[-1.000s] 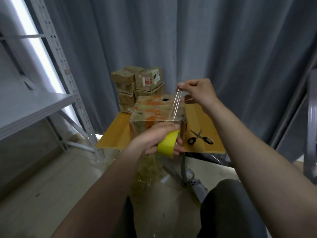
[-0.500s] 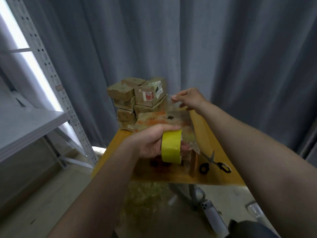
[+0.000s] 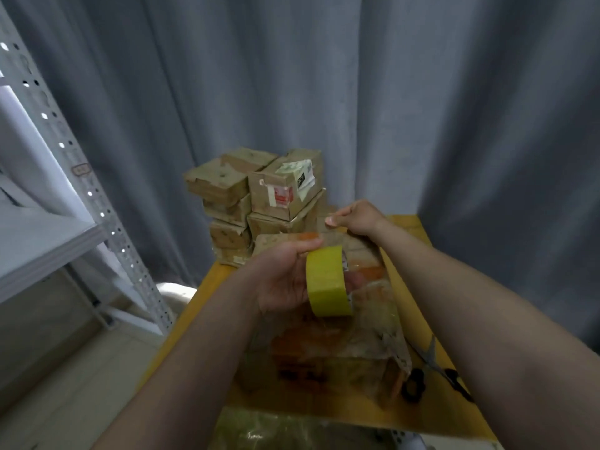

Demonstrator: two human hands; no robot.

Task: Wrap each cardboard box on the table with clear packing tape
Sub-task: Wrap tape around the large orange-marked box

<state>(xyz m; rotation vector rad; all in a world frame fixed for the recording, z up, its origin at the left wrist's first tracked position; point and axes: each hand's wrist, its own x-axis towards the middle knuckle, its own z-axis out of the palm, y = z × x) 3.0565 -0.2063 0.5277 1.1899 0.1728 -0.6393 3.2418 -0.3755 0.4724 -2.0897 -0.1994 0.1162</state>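
Observation:
A large cardboard box (image 3: 337,349) with orange print and shiny tape over it stands on the yellow table (image 3: 406,235) in front of me. My left hand (image 3: 282,277) holds a yellow roll of packing tape (image 3: 328,280) above the box's top. At the box's far edge my right hand (image 3: 355,217) pinches the free end of the clear tape, fingers closed. The tape strip between roll and fingers is barely visible. Behind the box several small cardboard boxes (image 3: 256,196) are stacked.
Black-handled scissors (image 3: 431,368) lie on the table right of the box, near my right forearm. A white metal shelf rack (image 3: 65,203) stands at the left. Grey curtains hang behind the table. Crumpled clear film (image 3: 292,430) lies below the table's near edge.
My view has moved closer and higher over the box. The right hand dropped from above the box to its far top edge, and the left hand raised the roll onto the top.

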